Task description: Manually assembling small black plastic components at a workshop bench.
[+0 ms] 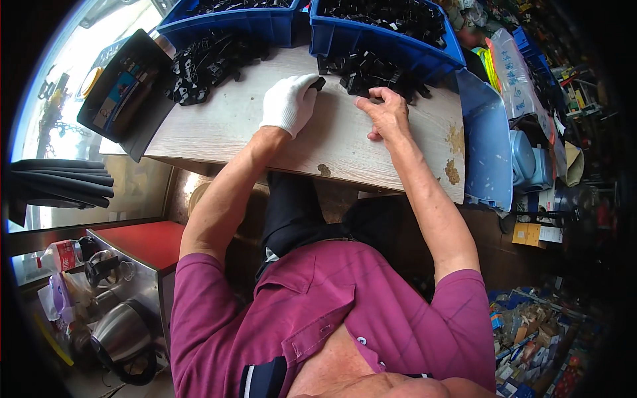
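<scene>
My left hand [290,105], in a white knitted glove, is closed over the table with a small black plastic part [319,84] between its fingertips. Most of that part is hidden by the glove. My bare right hand [387,116] hovers at the near side of a heap of black plastic parts [378,74], its fingers bent and apart with nothing visible in them. A second heap of black plastic parts [207,66] lies to the left, beyond my gloved hand. Both heaps rest on the pale wood-grain table [232,129].
Two blue bins [229,28] [391,41] of black parts stand along the far edge. A tablet-like screen [123,86] leans at the left. An upright blue plastic panel [488,139] borders the table's right end. A metal kettle [125,331] sits lower left.
</scene>
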A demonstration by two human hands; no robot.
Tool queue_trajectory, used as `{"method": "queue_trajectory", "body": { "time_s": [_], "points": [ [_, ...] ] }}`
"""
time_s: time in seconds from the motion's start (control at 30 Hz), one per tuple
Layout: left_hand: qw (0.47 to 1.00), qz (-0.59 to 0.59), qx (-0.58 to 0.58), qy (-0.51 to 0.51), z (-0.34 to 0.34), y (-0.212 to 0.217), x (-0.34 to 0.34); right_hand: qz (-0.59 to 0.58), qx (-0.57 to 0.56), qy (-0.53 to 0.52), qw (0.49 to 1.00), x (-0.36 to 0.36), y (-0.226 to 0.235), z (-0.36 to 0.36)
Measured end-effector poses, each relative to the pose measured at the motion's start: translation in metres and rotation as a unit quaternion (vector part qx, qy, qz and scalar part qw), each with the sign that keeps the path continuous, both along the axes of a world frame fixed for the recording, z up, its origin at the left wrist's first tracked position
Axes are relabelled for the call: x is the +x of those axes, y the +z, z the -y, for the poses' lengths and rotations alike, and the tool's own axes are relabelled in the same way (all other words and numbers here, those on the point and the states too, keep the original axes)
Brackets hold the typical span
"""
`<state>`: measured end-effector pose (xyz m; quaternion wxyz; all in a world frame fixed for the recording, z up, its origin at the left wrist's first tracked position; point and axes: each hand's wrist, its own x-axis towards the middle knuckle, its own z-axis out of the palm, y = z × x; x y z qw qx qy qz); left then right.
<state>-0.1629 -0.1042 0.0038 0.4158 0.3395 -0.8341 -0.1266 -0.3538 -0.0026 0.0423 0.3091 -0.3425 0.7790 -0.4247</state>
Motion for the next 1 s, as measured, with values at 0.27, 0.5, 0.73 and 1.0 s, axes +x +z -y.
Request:
{"method": "queue_trajectory", "body": {
  "time_s": [0.27, 0.5, 0.73, 1.0],
  "points": [
    [0.949, -0.175, 0.231, -0.127, -0.031, 0.002, -0.027, 0.132, -0.104, 0.063, 0.984, 0.0, -0.008, -0.02],
    [0.975, -0.052, 0.125, -0.174, -0.022, 0.009, -0.036, 0.129, -0.022, 0.088, 0.987, -0.007, 0.0, -0.017],
    [0.977, -0.033, 0.081, -0.195, -0.019, 0.004, -0.034, 0.092, 0.003, 0.093, 0.991, -0.005, 0.002, -0.019],
    [0.966, 0.062, -0.02, -0.249, -0.023, 0.011, -0.038, 0.038, 0.012, 0.075, 0.996, 0.001, 0.001, -0.02]
  ]
}}
